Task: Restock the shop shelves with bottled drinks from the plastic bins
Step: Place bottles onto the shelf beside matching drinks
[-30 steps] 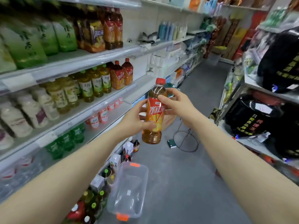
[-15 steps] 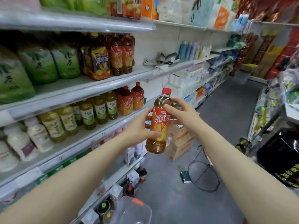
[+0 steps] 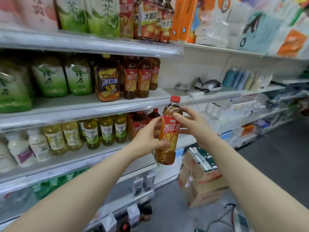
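Holding iced-tea bottle (image 3: 168,131) near-upright at frame centre, cap uppermost: left hand (image 3: 147,139) curling round lower label, right hand (image 3: 192,126) pinching shoulder. Hovering just right of matching red-label bottles (image 3: 138,122) on shelf (image 3: 103,154); left hand lying nearer.

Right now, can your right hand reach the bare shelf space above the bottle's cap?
Probably yes: nothing stands between the right hand and that shelf space, though it and the left hand both grip the bottle.
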Action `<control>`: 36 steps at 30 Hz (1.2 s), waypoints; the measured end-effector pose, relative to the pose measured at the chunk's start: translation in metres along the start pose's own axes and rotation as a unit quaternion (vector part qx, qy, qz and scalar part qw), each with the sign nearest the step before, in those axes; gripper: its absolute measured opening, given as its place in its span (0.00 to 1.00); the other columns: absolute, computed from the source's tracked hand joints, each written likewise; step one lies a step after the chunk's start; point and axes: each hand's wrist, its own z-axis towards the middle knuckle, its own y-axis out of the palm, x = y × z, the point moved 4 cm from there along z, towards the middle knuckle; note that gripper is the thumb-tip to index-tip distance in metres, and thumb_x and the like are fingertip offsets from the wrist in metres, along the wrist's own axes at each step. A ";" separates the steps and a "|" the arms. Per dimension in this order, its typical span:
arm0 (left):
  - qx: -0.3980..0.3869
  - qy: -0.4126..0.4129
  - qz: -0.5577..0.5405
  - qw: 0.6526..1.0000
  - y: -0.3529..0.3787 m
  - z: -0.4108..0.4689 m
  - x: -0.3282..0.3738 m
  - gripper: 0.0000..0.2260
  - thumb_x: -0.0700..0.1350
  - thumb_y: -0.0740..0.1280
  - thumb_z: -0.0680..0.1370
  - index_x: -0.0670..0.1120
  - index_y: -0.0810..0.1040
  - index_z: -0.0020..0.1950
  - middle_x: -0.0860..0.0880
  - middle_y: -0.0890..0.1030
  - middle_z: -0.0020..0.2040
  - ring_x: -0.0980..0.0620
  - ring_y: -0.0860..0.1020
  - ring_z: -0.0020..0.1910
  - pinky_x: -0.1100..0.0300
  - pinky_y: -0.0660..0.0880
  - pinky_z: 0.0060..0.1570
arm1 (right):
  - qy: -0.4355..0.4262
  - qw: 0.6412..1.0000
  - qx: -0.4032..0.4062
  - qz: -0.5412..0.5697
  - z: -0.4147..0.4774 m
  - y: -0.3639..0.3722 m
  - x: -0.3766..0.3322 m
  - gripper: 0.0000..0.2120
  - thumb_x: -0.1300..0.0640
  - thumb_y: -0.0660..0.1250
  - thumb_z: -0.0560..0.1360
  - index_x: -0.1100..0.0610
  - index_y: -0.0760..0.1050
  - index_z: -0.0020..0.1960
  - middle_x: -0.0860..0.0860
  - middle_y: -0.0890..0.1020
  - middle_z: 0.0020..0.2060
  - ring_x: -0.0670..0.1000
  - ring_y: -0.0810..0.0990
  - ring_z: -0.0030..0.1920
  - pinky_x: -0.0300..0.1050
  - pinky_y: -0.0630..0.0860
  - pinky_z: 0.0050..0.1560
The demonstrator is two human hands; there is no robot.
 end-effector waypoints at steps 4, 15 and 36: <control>0.008 -0.006 0.002 1.000 -0.007 0.017 -0.005 0.41 0.47 0.80 0.68 0.55 0.62 0.76 0.55 0.77 0.64 0.59 0.77 0.60 0.56 0.76 0.62 | 0.000 1.000 -0.004 0.005 0.025 0.002 0.004 0.21 0.50 0.70 0.78 0.52 0.72 0.69 0.55 0.84 0.53 0.52 0.85 0.51 0.45 0.82 0.46; 0.004 -0.026 0.037 0.999 -0.035 0.080 -0.027 0.39 0.50 0.78 0.70 0.58 0.62 0.76 0.57 0.79 0.61 0.59 0.77 0.58 0.56 0.77 0.60 | 0.018 0.999 -0.019 0.030 0.109 0.011 0.020 0.26 0.44 0.71 0.76 0.58 0.75 0.67 0.53 0.84 0.55 0.53 0.84 0.55 0.49 0.81 0.53; 0.185 -0.030 0.062 0.980 -0.059 0.259 -0.026 0.31 0.44 0.71 0.78 0.52 0.61 0.78 0.53 0.76 0.68 0.58 0.74 0.64 0.56 0.72 0.66 | -0.055 0.989 -0.110 0.082 0.330 -0.023 -0.020 0.13 0.52 0.70 0.79 0.58 0.76 0.58 0.52 0.85 0.48 0.48 0.85 0.45 0.37 0.79 0.39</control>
